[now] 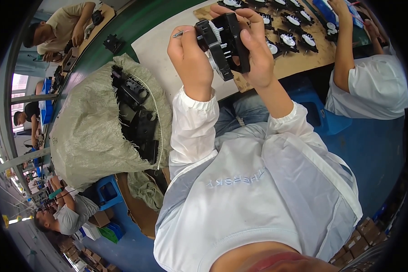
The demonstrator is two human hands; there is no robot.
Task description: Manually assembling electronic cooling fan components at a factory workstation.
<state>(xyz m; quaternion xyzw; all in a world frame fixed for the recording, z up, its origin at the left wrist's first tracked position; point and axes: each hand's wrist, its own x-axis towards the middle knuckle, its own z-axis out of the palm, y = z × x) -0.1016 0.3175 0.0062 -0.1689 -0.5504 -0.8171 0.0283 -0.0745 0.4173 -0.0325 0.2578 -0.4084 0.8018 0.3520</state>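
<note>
Head view: both bare hands raised together over the near edge of the pale surface (155, 51). Left hand (192, 63): grip closed around a black plastic gear housing (205, 36), thumb along its side; a thin metal rod (178, 34) pokes out of the same fist. Right hand (260, 59): grip pinching a black plastic casing (242, 60), thumb on the near face, fingers behind. Housing and casing sit face to face between the two grips, white gear teeth (216, 32) showing at the gap; whether they are joined, cannot tell. Right of the right grip, a wooden board (299, 65) bearing rows of black assemblies with white discs (288, 40); beyond them, a co-worker's bare arm (343, 47). Below and left of the left grip, a large woven sack (88, 127), torn open on black plastic parts (145, 124). Below and right of the right grip, a blue stool (334, 121).
</note>
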